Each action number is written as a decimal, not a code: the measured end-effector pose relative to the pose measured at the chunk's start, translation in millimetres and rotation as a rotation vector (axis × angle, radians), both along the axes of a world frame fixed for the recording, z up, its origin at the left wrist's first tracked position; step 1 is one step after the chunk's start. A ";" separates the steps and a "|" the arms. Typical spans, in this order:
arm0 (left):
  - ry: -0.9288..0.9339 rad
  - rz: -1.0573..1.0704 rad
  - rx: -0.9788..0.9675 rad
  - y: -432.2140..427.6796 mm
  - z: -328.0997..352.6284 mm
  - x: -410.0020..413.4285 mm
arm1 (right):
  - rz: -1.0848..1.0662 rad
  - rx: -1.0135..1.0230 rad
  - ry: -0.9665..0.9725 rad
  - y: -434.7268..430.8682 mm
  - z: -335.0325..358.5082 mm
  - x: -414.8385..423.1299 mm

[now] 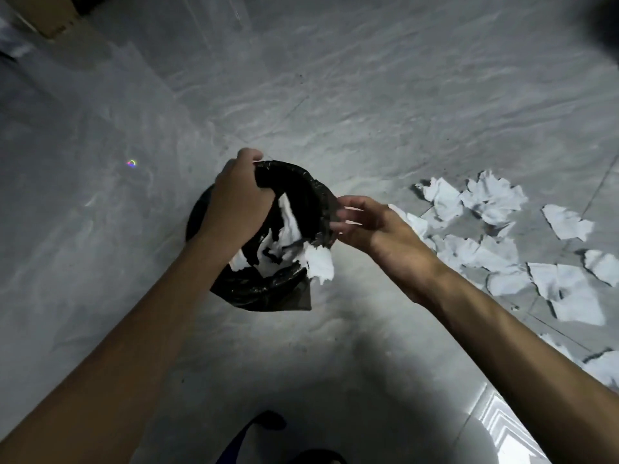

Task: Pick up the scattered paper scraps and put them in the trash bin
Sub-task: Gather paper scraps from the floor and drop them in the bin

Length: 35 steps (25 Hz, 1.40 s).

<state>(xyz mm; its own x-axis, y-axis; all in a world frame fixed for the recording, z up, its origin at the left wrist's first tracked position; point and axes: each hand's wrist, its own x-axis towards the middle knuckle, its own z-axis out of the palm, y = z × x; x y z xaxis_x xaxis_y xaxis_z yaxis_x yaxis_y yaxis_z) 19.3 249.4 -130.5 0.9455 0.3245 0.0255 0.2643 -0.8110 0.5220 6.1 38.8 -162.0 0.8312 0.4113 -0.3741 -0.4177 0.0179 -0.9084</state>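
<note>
Left grip (236, 204) clutching trash bin (261, 296) rim, right grip (366, 226) slack beside, scraps (566, 226) beyond

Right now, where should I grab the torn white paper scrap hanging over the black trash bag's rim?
I'd pinch the torn white paper scrap at its loose lower edge, coming from the right. That part droops outside the black plastic trash bag, and the open right hand is nearest; the left hand grips the bag's rim.
</note>
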 end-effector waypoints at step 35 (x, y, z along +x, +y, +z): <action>0.398 -0.781 0.037 -289.1 -233.9 -17.6 | 0.404 -1.053 -0.090 -338.1 -197.9 -224.1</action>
<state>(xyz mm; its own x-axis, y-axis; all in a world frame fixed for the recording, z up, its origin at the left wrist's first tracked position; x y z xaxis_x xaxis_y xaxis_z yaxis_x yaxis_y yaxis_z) 1.6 -39.7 -364.4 0.8380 -0.4135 -0.3561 -0.2165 -0.8509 0.4786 -218.0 -299.4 -359.9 0.7504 0.1712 -0.6384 -0.1521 -0.8953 -0.4188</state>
